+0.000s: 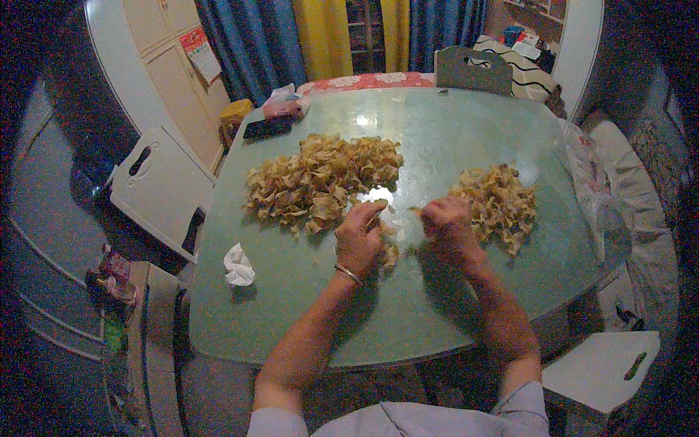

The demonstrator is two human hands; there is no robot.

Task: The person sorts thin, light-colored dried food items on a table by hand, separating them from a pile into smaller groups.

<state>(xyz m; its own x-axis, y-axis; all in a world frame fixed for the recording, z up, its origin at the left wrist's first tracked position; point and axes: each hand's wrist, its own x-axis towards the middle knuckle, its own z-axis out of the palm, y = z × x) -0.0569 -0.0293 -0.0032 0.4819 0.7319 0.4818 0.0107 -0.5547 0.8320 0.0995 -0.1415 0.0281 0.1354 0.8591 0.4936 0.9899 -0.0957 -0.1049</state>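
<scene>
Before me are two heaps of dried, curled, yellow-brown flakes. The larger flake heap lies left of centre; the smaller flake heap is on the right. My left hand, with a metal bangle at the wrist, is at the near edge of the larger heap. Its thumb and finger pinch a small flake. Just left of the smaller heap, my right hand is blurred, with its fingers drawn together and a small flake at the tips. Several loose flakes lie on the table beside my left hand.
The pale green table has a glossy top. A crumpled white tissue lies at the left, and a dark phone and a plastic bag at the far left. Clear plastic hangs over the right edge. Chairs surround the table.
</scene>
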